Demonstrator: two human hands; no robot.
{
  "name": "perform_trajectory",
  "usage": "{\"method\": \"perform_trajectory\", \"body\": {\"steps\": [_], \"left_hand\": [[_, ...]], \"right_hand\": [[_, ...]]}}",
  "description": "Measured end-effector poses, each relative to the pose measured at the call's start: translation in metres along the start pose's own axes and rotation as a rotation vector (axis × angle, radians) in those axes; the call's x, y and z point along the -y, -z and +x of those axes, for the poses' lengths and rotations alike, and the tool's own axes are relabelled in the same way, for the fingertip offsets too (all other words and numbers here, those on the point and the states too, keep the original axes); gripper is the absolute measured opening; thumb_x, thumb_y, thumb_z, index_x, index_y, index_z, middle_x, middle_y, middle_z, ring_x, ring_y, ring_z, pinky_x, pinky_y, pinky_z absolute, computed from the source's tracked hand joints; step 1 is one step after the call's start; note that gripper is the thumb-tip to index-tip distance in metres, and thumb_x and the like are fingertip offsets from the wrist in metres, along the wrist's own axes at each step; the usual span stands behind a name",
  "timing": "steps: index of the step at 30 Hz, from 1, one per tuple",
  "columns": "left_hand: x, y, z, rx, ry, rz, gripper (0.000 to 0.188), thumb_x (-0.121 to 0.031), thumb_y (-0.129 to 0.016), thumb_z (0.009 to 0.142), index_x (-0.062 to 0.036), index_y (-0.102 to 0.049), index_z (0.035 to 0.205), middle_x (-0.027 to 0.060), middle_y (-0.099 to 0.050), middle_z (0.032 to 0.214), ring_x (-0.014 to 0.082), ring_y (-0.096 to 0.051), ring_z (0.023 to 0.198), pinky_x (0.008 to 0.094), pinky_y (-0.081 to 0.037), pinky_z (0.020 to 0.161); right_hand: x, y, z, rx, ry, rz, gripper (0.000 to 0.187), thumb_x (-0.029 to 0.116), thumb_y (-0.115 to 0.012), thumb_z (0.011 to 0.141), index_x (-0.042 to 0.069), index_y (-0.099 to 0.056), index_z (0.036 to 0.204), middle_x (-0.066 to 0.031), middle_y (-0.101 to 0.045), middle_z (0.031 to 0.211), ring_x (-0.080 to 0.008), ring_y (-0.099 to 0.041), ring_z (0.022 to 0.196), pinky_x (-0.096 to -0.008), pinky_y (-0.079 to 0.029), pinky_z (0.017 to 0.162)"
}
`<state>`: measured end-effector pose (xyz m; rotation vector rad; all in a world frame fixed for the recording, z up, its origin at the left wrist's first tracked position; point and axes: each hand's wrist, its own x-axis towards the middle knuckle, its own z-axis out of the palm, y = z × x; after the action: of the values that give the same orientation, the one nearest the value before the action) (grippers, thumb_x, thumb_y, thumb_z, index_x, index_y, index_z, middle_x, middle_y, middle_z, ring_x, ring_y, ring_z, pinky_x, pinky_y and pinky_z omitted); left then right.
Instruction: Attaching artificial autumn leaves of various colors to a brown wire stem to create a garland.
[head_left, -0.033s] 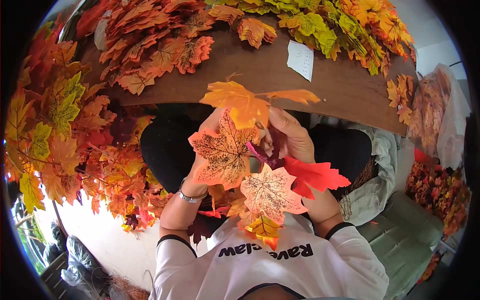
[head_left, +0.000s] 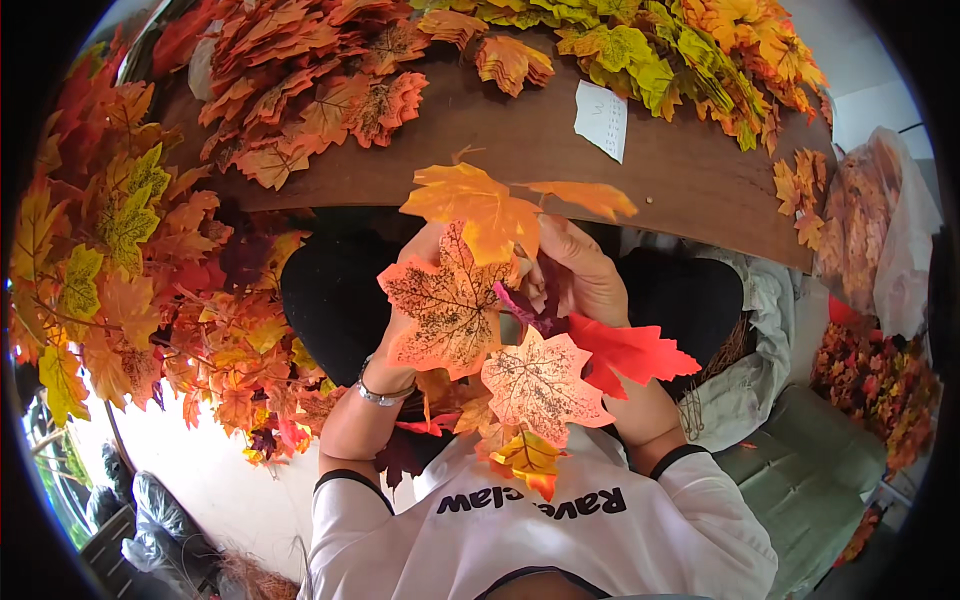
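At far left, branches of leaves hung beside the brown table, on which lay a heap of orange leaves. The left hand, its wrist carrying a bracelet, was partly behind the foliage; its finger closure could not be told. Between the two hands, just off the table's near edge and above the lap, was a spray of leaves. It was judged light, its leaves thin, flexible and easily creased, so that the best hold lay at the gathered stems rather than on the blades. Its long axis ran far to near, from an orange leaf at the table edge to a small yellow-orange one over the shirt; a red leaf pointed right. The right hand, close to the left, had its fingers pinched on the spray's middle. Farther right were a paper slip, yellow-green leaves, a grey-green chair and a clear bag of leaves.
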<state>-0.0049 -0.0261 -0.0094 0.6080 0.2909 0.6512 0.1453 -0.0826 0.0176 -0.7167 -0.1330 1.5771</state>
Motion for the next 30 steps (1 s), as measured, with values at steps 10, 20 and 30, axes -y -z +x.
{"method": "perform_trajectory", "body": {"steps": [10, 20, 30], "left_hand": [[0.002, -0.002, 0.001, 0.010, -0.030, -0.033, 0.047, -0.020, -0.056, 0.084, -0.0008, -0.035, 0.122, 0.0122, -0.051, 0.109, 0.0197, -0.055, 0.096, 0.0313, -0.046, 0.083], [-0.002, -0.022, 0.006, -0.057, -0.046, 0.077, 0.034, -0.017, -0.054, 0.083, 0.0021, -0.042, 0.109, 0.0126, -0.055, 0.093, 0.0194, -0.057, 0.082, 0.0296, -0.048, 0.073], [0.003, -0.009, 0.008, -0.056, 0.052, 0.003, 0.029, -0.009, -0.054, 0.082, 0.0014, -0.043, 0.107, 0.0120, -0.055, 0.091, 0.0201, -0.057, 0.081, 0.0316, -0.048, 0.075]], "right_hand": [[-0.010, -0.006, 0.000, -0.115, 0.088, 0.013, 0.019, 0.022, -0.058, 0.084, 0.003, -0.057, 0.086, -0.0019, -0.052, 0.063, -0.0084, -0.048, 0.053, -0.0209, -0.038, 0.048], [-0.009, -0.001, 0.000, -0.057, -0.005, 0.120, 0.024, 0.022, -0.058, 0.084, 0.001, -0.056, 0.095, -0.0026, -0.053, 0.065, -0.0092, -0.050, 0.054, -0.0210, -0.041, 0.050], [-0.008, -0.006, -0.001, -0.069, -0.001, 0.118, 0.023, 0.021, -0.057, 0.084, 0.002, -0.056, 0.096, -0.0030, -0.055, 0.069, -0.0102, -0.052, 0.055, -0.0214, -0.042, 0.051]]}}
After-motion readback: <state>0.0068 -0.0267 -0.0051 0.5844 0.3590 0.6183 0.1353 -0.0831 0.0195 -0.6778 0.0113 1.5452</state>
